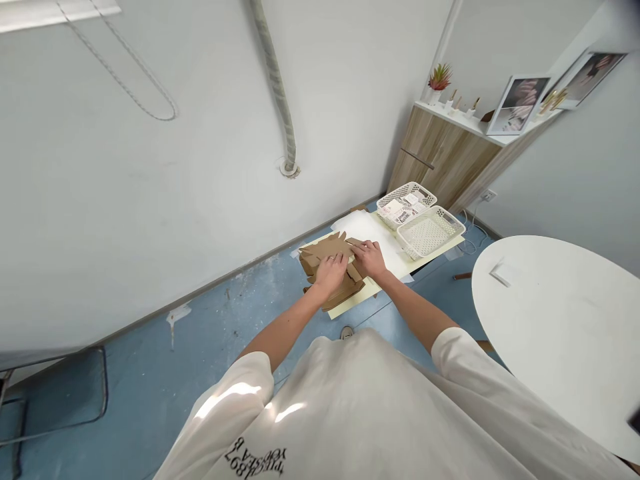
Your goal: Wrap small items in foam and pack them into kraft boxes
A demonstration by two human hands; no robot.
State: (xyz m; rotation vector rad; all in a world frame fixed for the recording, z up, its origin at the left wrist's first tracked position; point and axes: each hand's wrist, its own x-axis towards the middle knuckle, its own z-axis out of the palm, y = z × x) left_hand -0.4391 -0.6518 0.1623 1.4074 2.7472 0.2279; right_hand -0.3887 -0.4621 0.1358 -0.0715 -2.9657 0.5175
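Note:
A brown cardboard box [320,249], partly unfolded with its flaps sticking out, lies at the left end of a low table with a pale yellow top [356,299]. My left hand [332,272] is on its near edge, fingers bent over the board. Just to the right, my right hand [369,258] grips a side flap of the same box, thumb and fingers closed together. Below and nearer to me lie more folded cardboard pieces [345,292], partly covered by my left hand and forearm. The undersides of my fingers are hidden.
Two white perforated baskets stand at the table's far right; one basket [411,189] holds printed packets, the nearer basket [431,232] shows its bare bottom. White sheet [373,227] lies between. A round white table [560,320] stands right, a wooden cabinet [445,157] behind, a dark-framed chair [60,393] left.

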